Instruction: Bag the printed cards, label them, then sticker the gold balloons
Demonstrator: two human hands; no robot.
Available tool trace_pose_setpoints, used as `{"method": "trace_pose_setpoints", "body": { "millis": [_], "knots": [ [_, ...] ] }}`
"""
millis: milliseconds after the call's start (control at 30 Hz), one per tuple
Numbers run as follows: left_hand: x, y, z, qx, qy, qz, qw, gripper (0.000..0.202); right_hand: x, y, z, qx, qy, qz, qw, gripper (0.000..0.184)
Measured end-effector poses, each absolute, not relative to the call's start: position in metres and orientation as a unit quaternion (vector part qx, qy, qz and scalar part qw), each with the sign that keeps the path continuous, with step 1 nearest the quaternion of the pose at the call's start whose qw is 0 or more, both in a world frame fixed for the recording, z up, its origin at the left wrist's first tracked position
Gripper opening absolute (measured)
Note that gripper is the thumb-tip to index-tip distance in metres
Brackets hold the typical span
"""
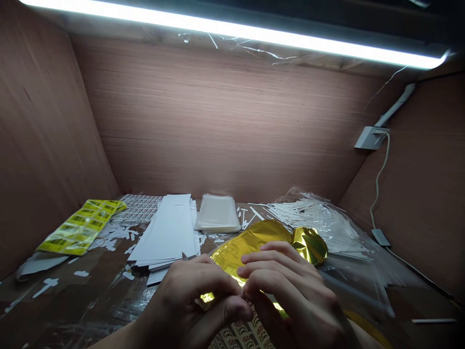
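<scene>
My left hand [189, 305] and my right hand [286, 291] meet at the fingertips low in the middle of the view. Both pinch a gold foil balloon [250, 245], which runs beneath them and is partly hidden by my fingers. A rounder gold foil part [310, 245] bulges past my right knuckles. A stack of white card strips [167, 232] lies just beyond my left hand. Behind my right hand is a plastic bag of white sticks [319, 225]. A printed sheet [243, 334] lies under my wrists.
Yellow barcode label sheets [80, 229], a sheet of small labels [138, 208] and a stack of clear bags [217, 213] lie at the back of the worktop. White paper scraps are scattered around. Wooden walls enclose three sides, with a strip light overhead and a wall-mounted socket [370, 137].
</scene>
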State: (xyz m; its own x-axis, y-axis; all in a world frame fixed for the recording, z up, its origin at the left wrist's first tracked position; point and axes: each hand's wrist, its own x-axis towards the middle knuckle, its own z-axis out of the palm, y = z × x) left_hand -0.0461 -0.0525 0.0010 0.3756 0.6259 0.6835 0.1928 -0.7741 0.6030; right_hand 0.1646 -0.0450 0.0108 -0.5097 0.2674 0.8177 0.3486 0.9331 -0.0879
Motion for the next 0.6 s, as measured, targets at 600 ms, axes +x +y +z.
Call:
{"method": "trace_pose_setpoints", "body": {
  "millis": [600],
  "knots": [
    [-0.06,-0.046,0.016,0.754,0.313,0.454,0.358,0.006,0.164,-0.045,0.005,-0.196,-0.865,-0.027,0.46,0.016]
  ]
}}
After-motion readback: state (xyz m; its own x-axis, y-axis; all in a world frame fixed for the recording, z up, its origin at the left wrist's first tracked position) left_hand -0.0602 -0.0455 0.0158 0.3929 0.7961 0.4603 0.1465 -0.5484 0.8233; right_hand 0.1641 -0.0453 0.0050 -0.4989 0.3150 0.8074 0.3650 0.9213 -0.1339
